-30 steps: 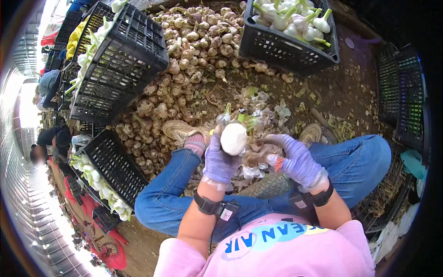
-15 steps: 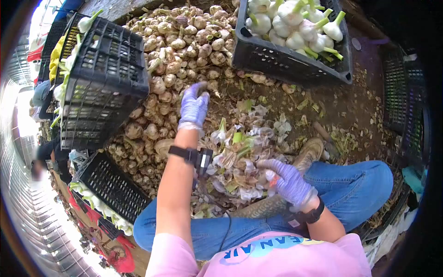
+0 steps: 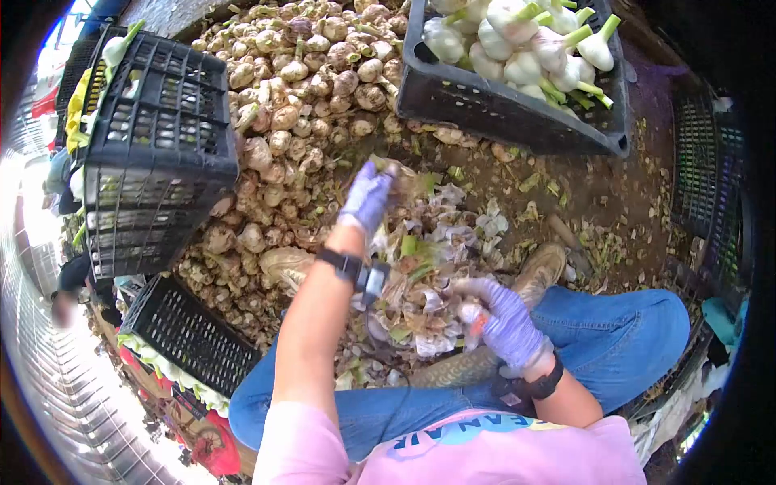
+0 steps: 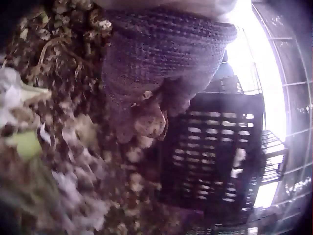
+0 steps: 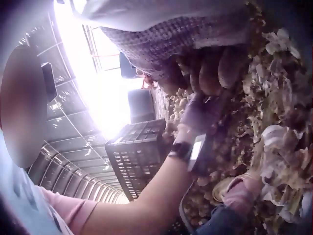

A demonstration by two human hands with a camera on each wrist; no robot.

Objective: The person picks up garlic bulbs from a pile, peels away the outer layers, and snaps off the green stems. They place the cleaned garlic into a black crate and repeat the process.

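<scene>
Dirty unpeeled garlic bulb (image 4: 149,122) | our gloved L hand (image 3: 366,196) pinches it, 12 o'clock | R hand (image 3: 501,311) curled on small blade, can't confirm | risk: loose grip, bulb drops into peel heap (image 3: 420,275)

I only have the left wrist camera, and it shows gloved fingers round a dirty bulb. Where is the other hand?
Observer: The right hand lies low over the heap of peelings between the legs, fingers curled. I cannot tell whether it holds anything.
Operator: And where does the left hand sit in the scene?
Observer: The left hand is stretched forward at the edge of the pile of unpeeled bulbs, gripping the bulb.
Operator: Any cleaned ones about?
Observer: Yes, white peeled bulbs fill a black crate ahead and to the right.
</scene>
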